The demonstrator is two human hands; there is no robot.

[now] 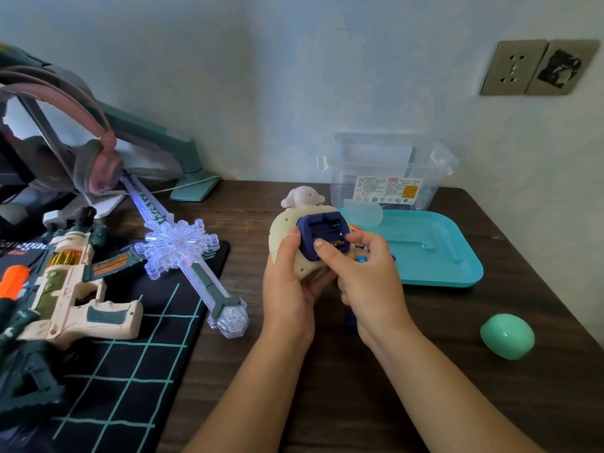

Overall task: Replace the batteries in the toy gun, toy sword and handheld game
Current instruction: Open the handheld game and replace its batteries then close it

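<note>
1. Fingers: the left hand [287, 282] wraps the cream handheld game [295, 243] from below and from its left side, thumb laid on the edge of the dark blue battery compartment [322, 233], the other fingers curled underneath. The right hand [366, 273] has its fingers bent inward; its thumb presses on a battery [335, 245] lying in the open compartment, and a small blue object [361, 258] shows between the curled fingers.
2. Task object: the handheld game is held off the dark wooden table [327, 387], back side up, with a white animal figure [302, 196] at its top end.
3. Hand pose: both forearms rise from the lower edge of the view and converge at the middle, palms turned toward each other.
4. Right surroundings: a turquoise tray [441, 256] lies just beyond the right hand; a clear plastic box [389, 171] with a printed label stands behind it by the wall. A green egg-shaped object [507, 336] rests well apart, near the table's right edge.
5. Left surroundings: the translucent toy sword [183, 246], glowing, lies diagonally, partly across a black gridded mat [130, 371]. The toy gun [75, 289] lies on that mat, near the sword. Pink headphones [94, 158] hang behind them.
6. Nothing stands between the hands and the game.
</note>
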